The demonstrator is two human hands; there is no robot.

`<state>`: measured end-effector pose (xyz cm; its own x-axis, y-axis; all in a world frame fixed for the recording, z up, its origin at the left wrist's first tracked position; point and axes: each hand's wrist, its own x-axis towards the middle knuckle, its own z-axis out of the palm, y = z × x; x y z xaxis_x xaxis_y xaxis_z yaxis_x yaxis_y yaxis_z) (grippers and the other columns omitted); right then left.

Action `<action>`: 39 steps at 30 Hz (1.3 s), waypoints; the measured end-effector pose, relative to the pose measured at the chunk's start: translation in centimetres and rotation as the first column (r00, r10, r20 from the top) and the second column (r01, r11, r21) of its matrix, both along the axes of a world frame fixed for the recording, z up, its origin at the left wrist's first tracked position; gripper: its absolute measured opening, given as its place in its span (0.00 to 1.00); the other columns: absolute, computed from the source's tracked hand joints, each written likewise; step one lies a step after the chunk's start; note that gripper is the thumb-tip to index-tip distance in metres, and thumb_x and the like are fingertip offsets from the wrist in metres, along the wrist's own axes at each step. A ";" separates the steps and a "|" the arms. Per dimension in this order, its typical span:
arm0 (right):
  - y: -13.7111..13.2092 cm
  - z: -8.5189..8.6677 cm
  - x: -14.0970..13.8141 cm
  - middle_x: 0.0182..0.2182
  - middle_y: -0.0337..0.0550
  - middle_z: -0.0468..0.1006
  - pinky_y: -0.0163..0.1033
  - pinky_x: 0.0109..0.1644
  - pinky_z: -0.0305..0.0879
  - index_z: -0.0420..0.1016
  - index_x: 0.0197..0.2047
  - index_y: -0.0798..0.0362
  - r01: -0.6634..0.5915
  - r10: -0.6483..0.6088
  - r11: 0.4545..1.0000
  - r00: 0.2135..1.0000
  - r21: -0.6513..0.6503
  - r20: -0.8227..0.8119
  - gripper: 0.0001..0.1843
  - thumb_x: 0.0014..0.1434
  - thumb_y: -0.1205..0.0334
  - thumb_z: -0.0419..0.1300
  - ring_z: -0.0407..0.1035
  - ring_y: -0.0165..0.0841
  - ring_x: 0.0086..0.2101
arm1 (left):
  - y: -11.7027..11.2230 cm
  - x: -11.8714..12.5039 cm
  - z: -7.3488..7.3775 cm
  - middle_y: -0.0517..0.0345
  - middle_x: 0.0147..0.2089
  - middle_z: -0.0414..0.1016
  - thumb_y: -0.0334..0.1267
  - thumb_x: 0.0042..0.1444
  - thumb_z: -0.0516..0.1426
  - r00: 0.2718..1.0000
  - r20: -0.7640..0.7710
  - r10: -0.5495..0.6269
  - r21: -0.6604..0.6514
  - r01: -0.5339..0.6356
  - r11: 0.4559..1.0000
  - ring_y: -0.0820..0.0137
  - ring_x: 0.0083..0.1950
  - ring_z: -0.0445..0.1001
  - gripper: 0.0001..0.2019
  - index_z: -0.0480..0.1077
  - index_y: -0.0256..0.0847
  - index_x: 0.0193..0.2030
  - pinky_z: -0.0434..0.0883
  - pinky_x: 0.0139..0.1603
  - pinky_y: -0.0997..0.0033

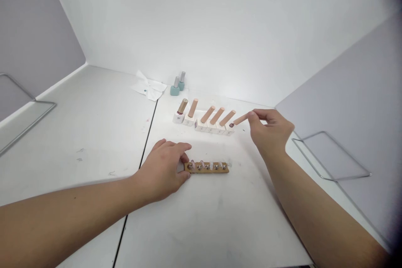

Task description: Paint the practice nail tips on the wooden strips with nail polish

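Observation:
My right hand (270, 127) pinches the peach cap of a nail polish brush (241, 118). The brush end is at the dark, stained mouth of the rightmost white bottle (230, 129), and its bristles are hidden there. With thumb and fingers, my left hand (166, 167) grips the left end of a wooden nail-tip stand (207, 168), which lies flat on the table. Small metal knobs run along the stand, with pale, clear-looking nail tips on them. Several white nail polish bottles with peach caps (217, 115) stand in a row behind it.
A white bottle with a gold-brown cap (179, 116) stands at the row's left. Behind are two teal nail polish bottles (175, 88) and a crumpled white tissue (149, 86). Wire stands (333, 157) rest at both sides. A dark seam (150, 127) crosses the white table.

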<state>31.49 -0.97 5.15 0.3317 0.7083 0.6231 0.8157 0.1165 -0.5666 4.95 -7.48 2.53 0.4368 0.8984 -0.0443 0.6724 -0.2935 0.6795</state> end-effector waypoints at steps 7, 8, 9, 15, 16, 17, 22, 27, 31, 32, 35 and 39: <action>-1.1 0.8 1.0 0.26 0.38 0.75 0.41 0.33 0.66 0.77 0.30 0.51 0.013 0.051 0.964 0.971 0.265 -0.232 0.03 0.51 0.62 0.62 0.70 0.32 0.29 | -0.2 0.0 0.1 0.59 0.46 0.76 0.36 0.50 0.57 1.000 0.003 0.006 -0.017 -0.006 1.000 0.56 0.58 0.62 0.26 0.62 0.43 0.58 0.63 0.58 0.53; -1.5 0.9 1.0 0.26 0.39 0.75 0.42 0.34 0.67 0.77 0.30 0.51 -0.009 0.091 0.953 0.961 0.302 -0.261 0.03 0.50 0.63 0.63 0.70 0.32 0.29 | -0.2 0.0 0.1 0.59 0.46 0.75 0.37 0.50 0.57 1.000 0.003 0.009 -0.020 -0.009 1.000 0.55 0.59 0.62 0.26 0.62 0.43 0.58 0.63 0.58 0.53; -1.9 0.9 0.8 0.26 0.39 0.75 0.43 0.36 0.68 0.77 0.30 0.52 -0.028 0.129 0.942 0.950 0.333 -0.284 0.03 0.50 0.63 0.64 0.71 0.32 0.30 | -0.2 0.0 0.1 0.58 0.46 0.75 0.37 0.50 0.57 1.000 0.002 0.010 -0.020 -0.010 1.000 0.55 0.59 0.62 0.26 0.62 0.43 0.58 0.63 0.58 0.53; -5.3 0.8 -2.8 0.26 0.39 0.77 0.47 0.36 0.71 0.77 0.30 0.52 -0.119 0.245 0.913 0.925 0.391 -0.290 0.03 0.49 0.64 0.66 0.73 0.34 0.29 | -0.2 0.0 0.2 0.60 0.46 0.76 0.37 0.50 0.57 1.000 0.004 0.011 -0.023 -0.011 1.000 0.57 0.57 0.64 0.26 0.62 0.44 0.57 0.65 0.56 0.54; -5.8 0.7 -3.4 0.25 0.39 0.77 0.47 0.37 0.71 0.77 0.30 0.52 -0.148 0.268 0.910 0.923 0.388 -0.278 0.03 0.49 0.64 0.66 0.73 0.35 0.29 | -0.1 0.0 0.3 0.60 0.46 0.76 0.37 0.50 0.57 1.000 0.002 0.013 -0.026 -0.013 1.000 0.57 0.57 0.64 0.26 0.63 0.44 0.57 0.65 0.56 0.54; -6.1 0.7 -3.9 0.22 0.37 0.76 0.47 0.38 0.71 0.76 0.29 0.51 -0.202 0.308 0.907 0.916 0.369 -0.256 0.02 0.50 0.64 0.65 0.74 0.35 0.29 | -0.1 0.0 0.3 0.60 0.46 0.76 0.37 0.50 0.57 1.000 -0.002 0.013 -0.027 -0.013 1.000 0.58 0.57 0.64 0.26 0.63 0.44 0.57 0.65 0.56 0.54; -7.1 0.4 -4.7 0.20 0.34 0.76 0.48 0.42 0.71 0.76 0.29 0.50 -0.278 0.351 0.905 0.915 0.322 -0.199 0.03 0.49 0.65 0.66 0.74 0.32 0.27 | -0.1 0.2 0.4 0.60 0.45 0.76 0.36 0.49 0.58 1.000 -0.004 0.010 -0.015 -0.010 1.000 0.59 0.56 0.64 0.26 0.62 0.42 0.57 0.65 0.57 0.55; -7.4 0.1 -4.5 0.18 0.34 0.75 0.47 0.42 0.71 0.75 0.28 0.50 -0.297 0.338 0.938 0.899 0.182 -0.277 0.02 0.50 0.65 0.65 0.74 0.33 0.28 | -0.2 0.1 0.4 0.59 0.45 0.76 0.36 0.49 0.58 1.000 0.003 0.017 0.003 -0.017 1.000 0.58 0.56 0.64 0.26 0.62 0.42 0.57 0.64 0.57 0.55; -7.4 -0.3 -4.3 0.20 0.36 0.76 0.47 0.41 0.71 0.75 0.27 0.49 -0.261 0.280 0.960 0.897 0.100 -0.343 0.03 0.50 0.64 0.65 0.74 0.35 0.29 | -0.2 0.0 0.3 0.58 0.45 0.76 0.36 0.50 0.57 1.000 0.006 0.011 0.008 -0.011 1.000 0.57 0.56 0.65 0.26 0.62 0.42 0.57 0.65 0.56 0.54; -7.4 -0.4 -4.3 0.20 0.36 0.76 0.48 0.41 0.71 0.75 0.27 0.48 -0.252 0.264 0.964 0.900 0.082 -0.348 0.03 0.49 0.63 0.65 0.74 0.36 0.30 | -0.1 0.0 0.3 0.58 0.45 0.76 0.37 0.50 0.57 1.000 0.006 0.007 0.007 -0.007 1.000 0.57 0.56 0.65 0.26 0.62 0.42 0.57 0.65 0.56 0.54; -7.4 -0.6 -4.3 0.21 0.36 0.76 0.50 0.42 0.72 0.75 0.27 0.47 -0.260 0.257 0.965 0.904 0.038 -0.343 0.03 0.49 0.61 0.66 0.72 0.34 0.28 | -0.1 -0.1 0.2 0.59 0.45 0.77 0.37 0.50 0.57 1.000 0.005 0.002 0.002 -0.002 1.000 0.56 0.56 0.65 0.25 0.62 0.43 0.57 0.65 0.55 0.53; -7.4 -0.6 -4.4 0.20 0.36 0.76 0.47 0.38 0.71 0.75 0.26 0.46 -0.286 0.268 0.958 0.890 0.006 -0.370 0.03 0.49 0.61 0.65 0.69 0.32 0.25 | -0.2 0.0 0.3 0.59 0.45 0.77 0.37 0.50 0.57 1.000 0.009 0.003 -0.002 -0.003 1.000 0.57 0.57 0.65 0.25 0.62 0.43 0.57 0.64 0.57 0.53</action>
